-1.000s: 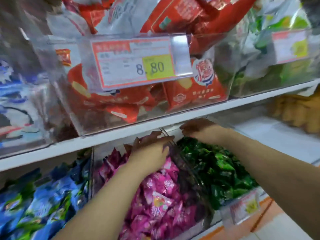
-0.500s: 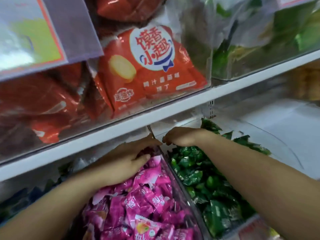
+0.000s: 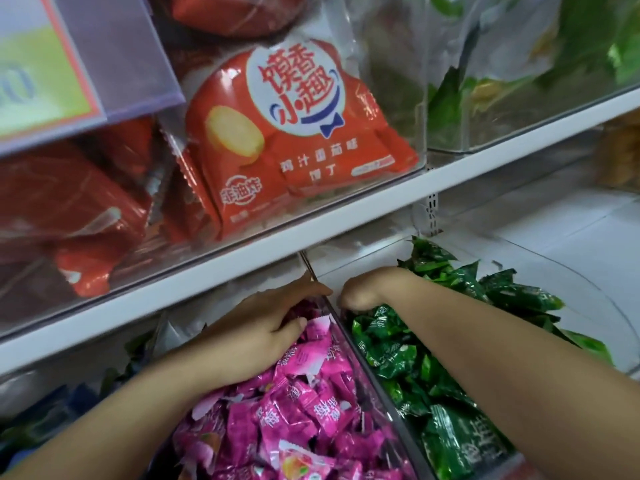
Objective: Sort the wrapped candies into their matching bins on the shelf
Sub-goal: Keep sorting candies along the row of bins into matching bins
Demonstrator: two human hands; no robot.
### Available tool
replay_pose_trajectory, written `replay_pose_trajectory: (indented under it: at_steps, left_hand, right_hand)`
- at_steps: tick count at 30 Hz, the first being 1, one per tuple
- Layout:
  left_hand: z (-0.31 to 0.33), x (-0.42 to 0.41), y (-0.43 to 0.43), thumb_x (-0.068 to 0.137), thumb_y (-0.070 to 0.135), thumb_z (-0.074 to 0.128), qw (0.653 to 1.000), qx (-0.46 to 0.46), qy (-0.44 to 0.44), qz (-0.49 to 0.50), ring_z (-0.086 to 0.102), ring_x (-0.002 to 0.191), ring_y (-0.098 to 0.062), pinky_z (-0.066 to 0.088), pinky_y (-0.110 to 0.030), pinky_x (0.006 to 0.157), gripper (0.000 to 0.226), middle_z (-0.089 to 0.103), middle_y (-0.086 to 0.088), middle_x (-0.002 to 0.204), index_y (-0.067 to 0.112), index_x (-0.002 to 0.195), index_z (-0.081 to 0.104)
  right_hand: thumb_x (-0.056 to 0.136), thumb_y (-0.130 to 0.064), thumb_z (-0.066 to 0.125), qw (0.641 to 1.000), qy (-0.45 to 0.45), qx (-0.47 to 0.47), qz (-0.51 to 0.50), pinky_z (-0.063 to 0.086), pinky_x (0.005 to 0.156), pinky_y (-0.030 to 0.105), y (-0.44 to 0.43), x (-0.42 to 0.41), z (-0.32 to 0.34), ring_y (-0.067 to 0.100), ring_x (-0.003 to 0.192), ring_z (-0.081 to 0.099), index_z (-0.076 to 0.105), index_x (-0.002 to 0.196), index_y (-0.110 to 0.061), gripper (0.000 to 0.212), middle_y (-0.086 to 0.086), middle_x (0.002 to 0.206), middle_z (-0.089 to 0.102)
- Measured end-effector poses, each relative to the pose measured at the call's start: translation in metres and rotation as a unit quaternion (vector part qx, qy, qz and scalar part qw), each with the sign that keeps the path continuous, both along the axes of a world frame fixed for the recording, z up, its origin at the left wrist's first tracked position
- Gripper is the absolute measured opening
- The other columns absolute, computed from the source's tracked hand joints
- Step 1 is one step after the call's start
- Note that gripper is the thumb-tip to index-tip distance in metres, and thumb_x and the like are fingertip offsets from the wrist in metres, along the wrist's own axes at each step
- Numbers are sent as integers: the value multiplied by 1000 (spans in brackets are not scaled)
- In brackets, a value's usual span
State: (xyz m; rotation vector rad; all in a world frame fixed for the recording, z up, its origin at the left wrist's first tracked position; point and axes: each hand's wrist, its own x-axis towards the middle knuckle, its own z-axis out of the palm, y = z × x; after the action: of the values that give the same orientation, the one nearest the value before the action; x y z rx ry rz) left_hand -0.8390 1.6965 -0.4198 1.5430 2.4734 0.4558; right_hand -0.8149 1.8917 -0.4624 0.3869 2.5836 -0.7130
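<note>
Pink wrapped candies (image 3: 304,410) fill a clear bin on the lower shelf. Green wrapped candies (image 3: 450,375) fill the bin to its right, behind a clear divider wall (image 3: 375,381). My left hand (image 3: 263,327) lies on the pink pile at the back of its bin, with its fingers stretched toward the divider and its thumb on a pink wrapper. My right hand (image 3: 367,289) is bent down into the green pile at the back of that bin. Its fingertips are hidden, so I cannot see whether it holds anything.
The white upper shelf edge (image 3: 311,233) hangs low over both hands. Above it stand clear bins of red snack packs (image 3: 294,133) and green packs (image 3: 554,64), with a price tag (image 3: 52,81) at the top left. Blue candies (image 3: 34,427) lie at the lower left.
My view has dropped and come closer to the lower shelf. Both hands have pushed deeper toward the back of their bins. They have hardly moved over the last half second.
</note>
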Motion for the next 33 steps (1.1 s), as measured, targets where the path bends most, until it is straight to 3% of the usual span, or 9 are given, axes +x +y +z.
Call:
replay_pose_trajectory:
  at_steps: [5,10,12,15,18,21,24,27,33]
  left_hand:
    - [0,0,-1,98,23,44,1000,-3,-6,4,65,95,-32,53,-49,80,53,59,6,123,69,120,31]
    - [0,2,0,98,20,42,1000,-4,-13,11,61,107,-35,51,-52,88,55,52,12,132,69,121,31]
    - [-1,2,0,98,20,42,1000,-5,-19,13,65,98,-30,53,-49,82,54,47,16,136,67,122,31]
    - [-2,1,0,98,19,42,1000,-4,-24,15,55,54,-14,51,-39,57,52,48,17,132,64,123,33]
    - [0,4,1,99,18,41,999,-19,-23,17,50,49,-15,49,-34,54,51,46,18,129,61,125,33]
    - [5,4,2,98,19,42,999,-29,-19,16,56,59,-22,52,-39,60,54,55,7,130,66,124,30]
    - [8,7,-1,100,26,43,1000,-27,-9,7,63,91,-19,53,-39,86,57,35,19,147,73,124,21]
    - [11,23,-4,99,37,43,999,31,-1,39,47,114,2,39,-18,96,57,24,26,145,60,139,9]
    - [24,59,-12,78,59,49,973,184,-121,71,53,103,18,36,-2,83,51,54,34,117,59,124,26]
  right_hand:
    - [100,-21,43,997,-12,71,20,41,97,33,9,-5,-8,28,120,50,50,133,-4,38,12,136,50]
    - [96,-16,51,998,59,22,28,43,69,25,13,4,-7,22,96,57,62,116,-10,24,9,118,60]
    - [91,-17,59,994,106,-10,6,41,67,27,16,8,-8,19,85,55,63,99,-20,10,6,110,63]
    - [86,-19,66,986,155,-63,-16,44,68,26,21,15,-4,15,80,58,61,88,-24,7,2,101,65]
    - [85,-22,68,979,185,-79,-19,44,62,21,22,21,5,9,75,58,63,84,-26,6,-6,91,62]
    - [88,-25,64,966,251,-51,-36,40,61,15,24,30,21,11,86,58,62,89,-23,4,-7,94,60]
    - [90,-32,61,943,323,-18,-73,38,61,12,24,48,38,8,88,56,60,90,-27,6,-12,93,58]
    - [88,-29,64,917,384,-54,-96,40,55,7,11,75,48,6,75,58,60,87,-23,7,-10,82,62]
    - [82,-30,71,881,438,-138,-110,48,63,22,-32,126,58,10,64,62,63,76,-18,16,-1,70,68]
